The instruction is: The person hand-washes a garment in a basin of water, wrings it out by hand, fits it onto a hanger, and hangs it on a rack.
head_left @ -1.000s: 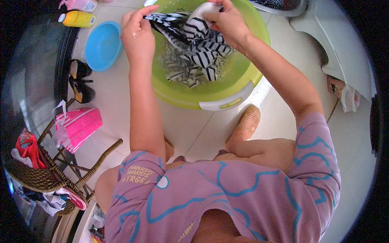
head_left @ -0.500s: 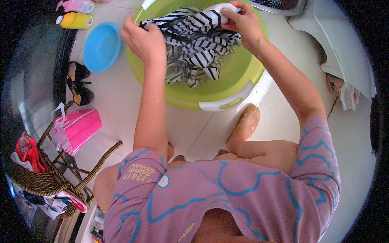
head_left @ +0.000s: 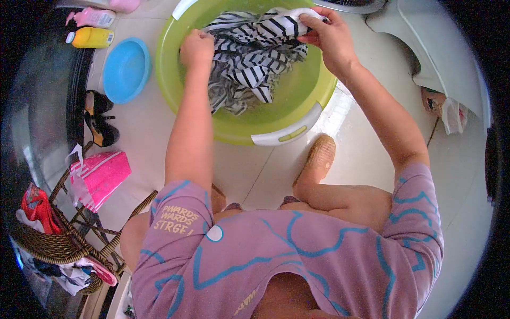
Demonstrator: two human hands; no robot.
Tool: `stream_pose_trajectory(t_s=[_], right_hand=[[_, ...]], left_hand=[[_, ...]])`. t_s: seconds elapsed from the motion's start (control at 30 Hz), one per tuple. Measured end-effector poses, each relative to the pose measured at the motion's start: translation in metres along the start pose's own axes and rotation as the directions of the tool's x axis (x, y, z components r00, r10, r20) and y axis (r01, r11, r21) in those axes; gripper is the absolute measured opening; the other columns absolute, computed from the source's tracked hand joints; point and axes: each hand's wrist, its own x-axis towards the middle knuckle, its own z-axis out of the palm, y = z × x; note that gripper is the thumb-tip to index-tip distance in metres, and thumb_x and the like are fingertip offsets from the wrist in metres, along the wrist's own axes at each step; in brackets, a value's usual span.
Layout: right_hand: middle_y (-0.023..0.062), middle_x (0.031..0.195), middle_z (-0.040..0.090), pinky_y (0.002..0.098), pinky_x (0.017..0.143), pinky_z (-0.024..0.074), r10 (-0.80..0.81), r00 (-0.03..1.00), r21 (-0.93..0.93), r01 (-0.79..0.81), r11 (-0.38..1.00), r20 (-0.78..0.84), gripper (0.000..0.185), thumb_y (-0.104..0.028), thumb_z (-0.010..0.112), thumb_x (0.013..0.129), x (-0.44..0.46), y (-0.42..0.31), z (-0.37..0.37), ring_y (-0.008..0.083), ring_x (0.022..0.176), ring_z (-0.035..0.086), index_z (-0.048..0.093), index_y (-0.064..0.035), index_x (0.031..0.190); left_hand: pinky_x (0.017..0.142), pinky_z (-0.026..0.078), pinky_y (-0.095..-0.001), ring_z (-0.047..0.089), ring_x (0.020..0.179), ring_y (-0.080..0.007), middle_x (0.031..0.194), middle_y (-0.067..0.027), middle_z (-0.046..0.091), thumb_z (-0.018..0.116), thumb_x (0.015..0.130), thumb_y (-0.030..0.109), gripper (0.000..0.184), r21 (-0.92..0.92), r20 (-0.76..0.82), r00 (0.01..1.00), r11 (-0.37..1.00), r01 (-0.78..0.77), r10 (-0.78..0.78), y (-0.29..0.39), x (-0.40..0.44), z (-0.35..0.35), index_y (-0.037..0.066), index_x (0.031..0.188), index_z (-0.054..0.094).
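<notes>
A black-and-white striped garment (head_left: 252, 66) lies bunched in a green basin (head_left: 234, 130), its lower folds under water. My right hand (head_left: 333, 41) pinches the white upper end of the garment between thumb and fingers, above the water at the basin's far right. At the left side of the basin, my left hand (head_left: 197, 49) is closed on the garment's left edge, with its fingers curled and partly hidden.
Left of the basin are a blue bowl (head_left: 126, 70), a yellow bottle (head_left: 90, 38), a pink pump bottle (head_left: 93, 18) and black shoes (head_left: 101, 125). A pink bag (head_left: 103, 178) hangs by a wicker chair (head_left: 50, 247) with clothes. A metal basin (head_left: 356, 5) is at the top right.
My left hand has moved down and its fingers have closed at the garment's left edge. My right hand keeps its hold. The whole view has shifted slightly.
</notes>
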Motion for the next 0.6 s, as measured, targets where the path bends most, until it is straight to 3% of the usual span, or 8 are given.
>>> stream_pose_trajectory(t_s=[0.07, 0.17, 0.2, 0.27, 0.37, 0.5, 0.57, 0.6], right_hand=[[0.0113, 0.098, 0.061, 0.0245, 0.072, 0.0565, 0.032, 0.999, 0.011, -0.033, 0.999, 0.016, 0.037, -0.011, 0.065, 0.087, -0.001, -0.001, 0.001, 0.0157, 0.075, 0.063, 0.048, 0.0007, 0.117], [0.0125, 0.101, 0.061, 0.0261, 0.074, 0.0571, 0.095, 0.994, 0.08, -0.099, 0.992, 0.055, 0.033, -0.011, 0.064, 0.087, 0.001, -0.003, 0.001, 0.0173, 0.076, 0.064, 0.049, 0.0013, 0.115], [0.0124, 0.101, 0.061, 0.0264, 0.075, 0.0571, 0.111, 0.989, 0.154, -0.125, 0.98, 0.1, 0.033, -0.01, 0.064, 0.088, 0.001, -0.003, 0.001, 0.0179, 0.078, 0.064, 0.049, 0.0006, 0.115], [0.0123, 0.101, 0.061, 0.027, 0.078, 0.0572, 0.127, 0.973, 0.293, -0.181, 0.939, 0.193, 0.032, -0.01, 0.063, 0.089, 0.003, -0.003, 0.006, 0.019, 0.082, 0.065, 0.048, -0.0008, 0.115], [0.0096, 0.095, 0.064, 0.0251, 0.065, 0.0571, 0.128, 0.975, 0.455, -0.199, 0.868, 0.182, 0.022, -0.005, 0.063, 0.086, -0.015, -0.019, 0.036, 0.0176, 0.078, 0.065, 0.05, -0.004, 0.104], [0.0081, 0.093, 0.064, 0.0293, 0.071, 0.0518, -0.036, 0.969, 0.421, -0.071, 0.904, 0.243, 0.032, -0.012, 0.065, 0.085, -0.038, -0.014, 0.083, 0.0176, 0.081, 0.063, 0.053, -0.0036, 0.114], [0.0071, 0.099, 0.061, 0.0302, 0.09, 0.051, -0.102, 0.908, 0.41, -0.081, 0.908, 0.406, 0.034, -0.01, 0.06, 0.091, -0.039, 0.012, 0.102, 0.0167, 0.099, 0.059, 0.046, -0.0061, 0.121], [0.005, 0.098, 0.06, 0.03, 0.089, 0.0476, -0.097, 0.869, 0.207, -0.006, 0.978, 0.485, 0.034, -0.011, 0.06, 0.091, -0.036, 0.021, 0.104, 0.0146, 0.1, 0.057, 0.046, -0.0052, 0.122]], left_hand=[[0.08, 0.048, -0.0419, 0.063, 0.088, -0.0358, 0.092, -0.0209, 0.066, 0.064, 0.079, 0.028, 0.031, -0.101, -0.031, 0.999, 0.995, 0.011, -0.014, -0.004, 0.003, -0.001, 0.0, 0.093, 0.063], [0.077, 0.047, -0.0374, 0.063, 0.084, -0.0272, 0.089, -0.0175, 0.066, 0.063, 0.083, 0.026, 0.029, -0.489, 0.014, 0.998, 0.87, 0.061, -0.062, -0.014, 0.02, 0.002, -0.002, 0.092, 0.062], [0.075, 0.046, -0.0329, 0.059, 0.083, -0.0189, 0.087, -0.0129, 0.065, 0.062, 0.086, 0.024, 0.028, -0.624, 0.016, 0.998, 0.779, 0.06, -0.064, 0.0, 0.012, -0.011, -0.003, 0.091, 0.061], [0.074, 0.046, -0.0317, 0.058, 0.082, -0.0179, 0.086, -0.0113, 0.064, 0.062, 0.086, 0.024, 0.027, -0.695, -0.033, 0.999, 0.718, -0.013, -0.014, 0.019, 0.002, -0.034, -0.003, 0.092, 0.061], [0.071, 0.047, -0.0266, 0.058, 0.078, -0.0137, 0.087, -0.0062, 0.064, 0.065, 0.087, 0.018, 0.021, -0.8, -0.089, 0.993, 0.588, -0.12, 0.081, 0.047, -0.006, -0.062, -0.001, 0.095, 0.061], [0.068, 0.048, -0.0232, 0.059, 0.077, -0.0103, 0.088, -0.0034, 0.064, 0.066, 0.086, 0.011, 0.016, -0.879, -0.062, 0.975, 0.451, -0.155, 0.213, 0.07, -0.017, -0.086, 0.003, 0.099, 0.061], [0.069, 0.048, -0.0229, 0.06, 0.077, -0.0098, 0.088, -0.0037, 0.064, 0.067, 0.086, 0.01, 0.016, -0.837, -0.123, 0.951, 0.485, -0.253, 0.285, 0.081, -0.026, -0.095, 0.002, 0.099, 0.062], [0.071, 0.049, -0.0224, 0.061, 0.078, -0.0095, 0.089, -0.004, 0.065, 0.068, 0.085, 0.008, 0.014, -0.891, -0.076, 0.954, 0.41, -0.196, 0.291, 0.078, -0.028, -0.105, 0.002, 0.097, 0.063]])
